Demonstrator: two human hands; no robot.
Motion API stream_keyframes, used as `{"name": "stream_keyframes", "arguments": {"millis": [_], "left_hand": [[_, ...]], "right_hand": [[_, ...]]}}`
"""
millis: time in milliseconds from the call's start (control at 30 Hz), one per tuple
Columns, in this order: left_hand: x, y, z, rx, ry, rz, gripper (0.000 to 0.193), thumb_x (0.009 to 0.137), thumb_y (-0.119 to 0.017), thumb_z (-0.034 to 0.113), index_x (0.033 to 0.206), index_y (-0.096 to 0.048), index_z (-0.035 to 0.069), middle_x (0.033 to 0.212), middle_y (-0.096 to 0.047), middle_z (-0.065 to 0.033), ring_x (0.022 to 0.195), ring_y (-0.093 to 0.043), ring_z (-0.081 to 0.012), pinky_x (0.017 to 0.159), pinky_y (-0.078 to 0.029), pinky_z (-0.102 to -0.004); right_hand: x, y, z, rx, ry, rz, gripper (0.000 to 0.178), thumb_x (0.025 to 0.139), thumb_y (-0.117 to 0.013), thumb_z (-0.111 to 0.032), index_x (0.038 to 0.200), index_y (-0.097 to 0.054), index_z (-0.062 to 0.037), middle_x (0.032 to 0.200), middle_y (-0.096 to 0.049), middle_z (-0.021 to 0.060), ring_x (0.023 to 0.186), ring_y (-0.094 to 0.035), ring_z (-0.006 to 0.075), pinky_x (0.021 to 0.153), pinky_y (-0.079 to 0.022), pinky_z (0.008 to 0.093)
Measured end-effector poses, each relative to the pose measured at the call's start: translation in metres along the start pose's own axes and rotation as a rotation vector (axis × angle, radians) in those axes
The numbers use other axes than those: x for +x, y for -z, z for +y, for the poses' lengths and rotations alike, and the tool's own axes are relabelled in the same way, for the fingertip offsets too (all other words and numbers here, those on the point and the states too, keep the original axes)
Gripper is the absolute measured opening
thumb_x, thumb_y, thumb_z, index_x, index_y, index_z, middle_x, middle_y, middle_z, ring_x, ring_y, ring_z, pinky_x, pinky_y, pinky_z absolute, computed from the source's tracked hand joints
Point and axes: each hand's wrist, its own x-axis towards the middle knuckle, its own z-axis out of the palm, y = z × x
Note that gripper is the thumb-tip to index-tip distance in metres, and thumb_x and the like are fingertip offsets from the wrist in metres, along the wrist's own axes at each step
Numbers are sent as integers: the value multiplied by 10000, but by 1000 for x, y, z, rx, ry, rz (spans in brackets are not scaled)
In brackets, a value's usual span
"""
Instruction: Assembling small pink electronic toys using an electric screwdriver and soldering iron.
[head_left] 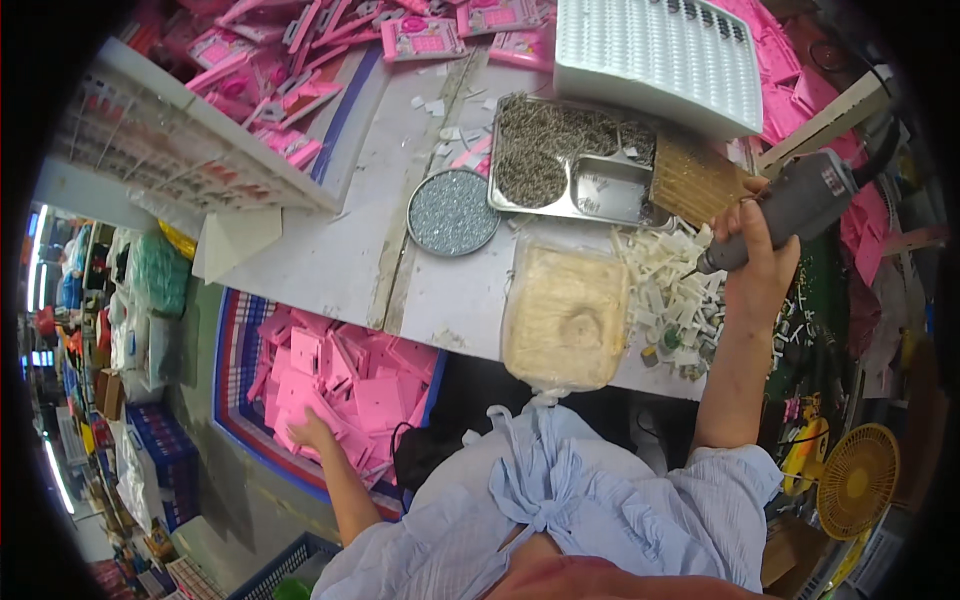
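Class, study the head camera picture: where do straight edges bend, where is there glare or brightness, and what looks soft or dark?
Head view: the table edge and the white rack curve toward the rim, fisheye distortion; black vignette fills the corners; light strips flare at far left; the steel tray glints; the left hand on the pink cards is slightly soft; the right hand holding the grey power tool is sharper.

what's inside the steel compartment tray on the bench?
The steel tray holds heaps of small dark metal pins in its left and upper sections; the lower middle section looks nearly bare. Its right end is covered by a tan block.
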Motion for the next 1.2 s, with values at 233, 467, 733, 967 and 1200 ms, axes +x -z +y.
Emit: {"name": "stream_keyframes", "arguments": {"millis": [233,467,733,967,1200], "left_hand": [[-48,264,441,-1558,-605,-1105,535,1071,-539,287,1497,-407,-9,1423,-571,-192,1121,-674,-273,886,-562,-351],[147,68,744,-2138,267,-1401,421,1065,-569,264,1326,-537,-65,1262,-624,-254,1113,-656,-431,915,-634,-510],[64,149,772,-1748,-325,-678,367,1013,-642,222,1131,-585,-121,1090,-689,-238,854,-744,-338,702,-645,-347],[9,276,563,-1148,-1146,60,204,934,-707,94,1097,-677,-26,1056,-723,-154,896,-721,-326,821,-551,-371],[-109,290,378,-1165,-1631,-151,348,798,-776,-17,1135,-687,4,1163,-721,-176,1045,-718,-343,870,-587,-392]], "right_hand": [[-4,21,20,-171,31,-11,552,910,-729,-76,1392,-478,20,1222,-634,125,1126,-622,221,1004,-489,372],[-11,9,21,-110,-29,12,794,858,-697,9,1561,-327,12,1459,-489,147,1333,-505,244,1054,-475,400],[-22,37,27,-294,-1,72,698,873,-704,-30,1508,-413,4,1380,-552,134,1280,-549,231,1035,-475,378],[-55,3,45,-31,-133,-263,425,1021,-640,-238,1349,-576,25,1141,-655,122,1065,-634,199,929,-514,339],[-65,-50,76,679,-861,-360,797,1056,-351,-644,1489,-430,20,1368,-614,202,1228,-626,283,1035,-511,465]]}}
